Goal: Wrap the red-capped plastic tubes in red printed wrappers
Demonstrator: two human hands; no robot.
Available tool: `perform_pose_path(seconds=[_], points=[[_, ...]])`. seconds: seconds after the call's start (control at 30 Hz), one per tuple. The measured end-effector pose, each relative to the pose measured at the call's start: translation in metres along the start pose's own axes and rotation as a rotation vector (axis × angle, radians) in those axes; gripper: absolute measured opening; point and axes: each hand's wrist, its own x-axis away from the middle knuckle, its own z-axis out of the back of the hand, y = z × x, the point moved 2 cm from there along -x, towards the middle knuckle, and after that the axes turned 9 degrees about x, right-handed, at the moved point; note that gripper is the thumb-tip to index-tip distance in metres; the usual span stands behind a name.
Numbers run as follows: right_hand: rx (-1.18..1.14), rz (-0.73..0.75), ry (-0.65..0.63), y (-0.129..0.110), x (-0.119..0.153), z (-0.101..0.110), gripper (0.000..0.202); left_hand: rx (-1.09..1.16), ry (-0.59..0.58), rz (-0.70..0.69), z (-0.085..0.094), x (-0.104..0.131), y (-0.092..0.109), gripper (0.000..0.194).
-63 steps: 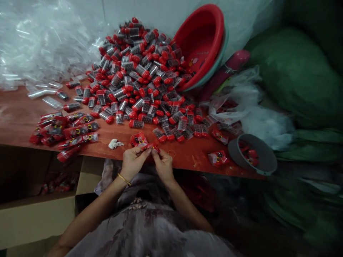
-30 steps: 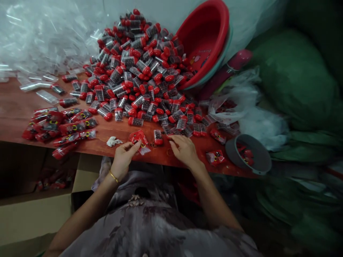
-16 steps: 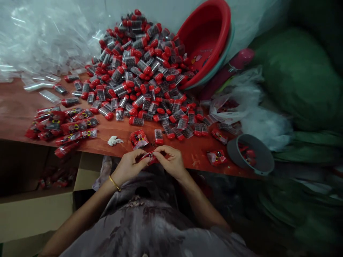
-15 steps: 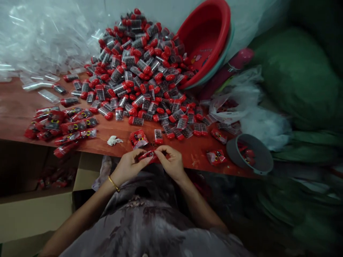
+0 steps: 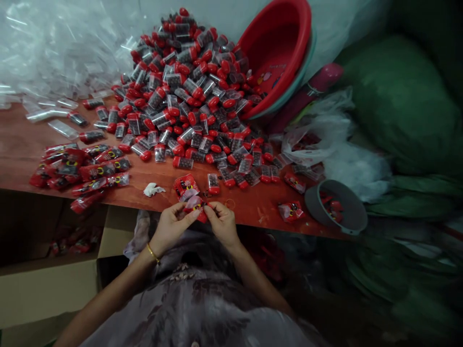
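The left hand (image 5: 168, 231) and the right hand (image 5: 224, 227) meet at the near edge of the red-brown surface (image 5: 253, 205), the fingers of both pinching a small held packet (image 5: 196, 206), red with a clear part. A gold bracelet (image 5: 153, 254) circles the left wrist. Just beyond the held packet, a flat red packet (image 5: 186, 187) lies on the surface, with a single red-capped container (image 5: 213, 184) to its right and a crumpled white scrap (image 5: 154, 189) to its left. Farther back rises a big heap of red-capped containers (image 5: 188, 96), reaching a tilted red basin (image 5: 277, 53) that leans with a teal basin (image 5: 307, 72) behind it. Filled red packets (image 5: 87, 171) are bunched at the left, above an open cardboard box (image 5: 47, 294) holding more red pieces. Clear plastic pieces (image 5: 65, 53) fill the far left. At the right, a grey bowl (image 5: 356, 209) contains small red items, and another red packet (image 5: 291, 211) lies near it.
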Motion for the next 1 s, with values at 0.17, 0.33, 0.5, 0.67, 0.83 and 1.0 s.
perform_pose_path(seconds=[0.17, 0.33, 0.5, 0.67, 0.83, 1.0], points=[[0.178, 0.098, 0.064, -0.003, -0.002, -0.006, 0.033, 0.139, 0.157, 0.057, 0.0, -0.003, -0.012, 0.041], [0.735, 0.097, 0.194, -0.002, -0.034, 0.012, 0.038, 0.249, 0.221, 0.086, 0.011, -0.015, -0.003, 0.042], [1.053, 0.024, 0.196, 0.015, -0.058, 0.014, 0.03, 0.43, 0.122, 0.282, 0.006, -0.02, 0.003, 0.04], [0.732, -0.013, 0.137, 0.022, -0.04, 0.026, 0.025, 0.504, 0.091, 0.347, 0.002, -0.021, 0.005, 0.036], [0.177, 0.007, 0.059, 0.0, 0.008, 0.039, 0.023, 0.479, 0.095, 0.321, -0.002, -0.022, 0.005, 0.039], [0.232, 0.069, 0.161, -0.011, 0.034, 0.033, 0.016, 0.46, 0.125, 0.287, -0.013, -0.02, 0.003, 0.043]])
